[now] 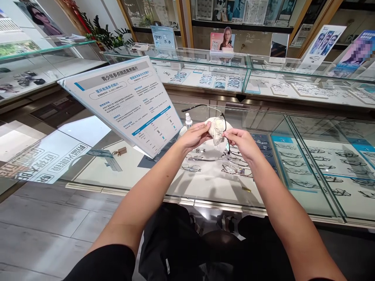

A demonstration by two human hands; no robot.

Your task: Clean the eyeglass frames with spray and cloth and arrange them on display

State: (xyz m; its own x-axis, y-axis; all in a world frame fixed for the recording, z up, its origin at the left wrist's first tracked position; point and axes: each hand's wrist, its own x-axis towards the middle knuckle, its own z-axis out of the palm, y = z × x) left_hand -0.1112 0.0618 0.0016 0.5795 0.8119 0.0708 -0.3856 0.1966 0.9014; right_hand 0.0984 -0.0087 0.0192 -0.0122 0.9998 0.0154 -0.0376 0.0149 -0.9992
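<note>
While both hands [216, 134] pinch cloth [218, 128] and glasses [225, 134], the display case [202, 195] contains eyeglasses [190, 168].

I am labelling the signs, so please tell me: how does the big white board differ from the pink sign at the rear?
The white board carries mostly text and a table; the pink sign shows a person. The white board appears slanted, the pink sign nearly level. The white board looks nearer and larger than the pink sign. Both are printed.
</note>
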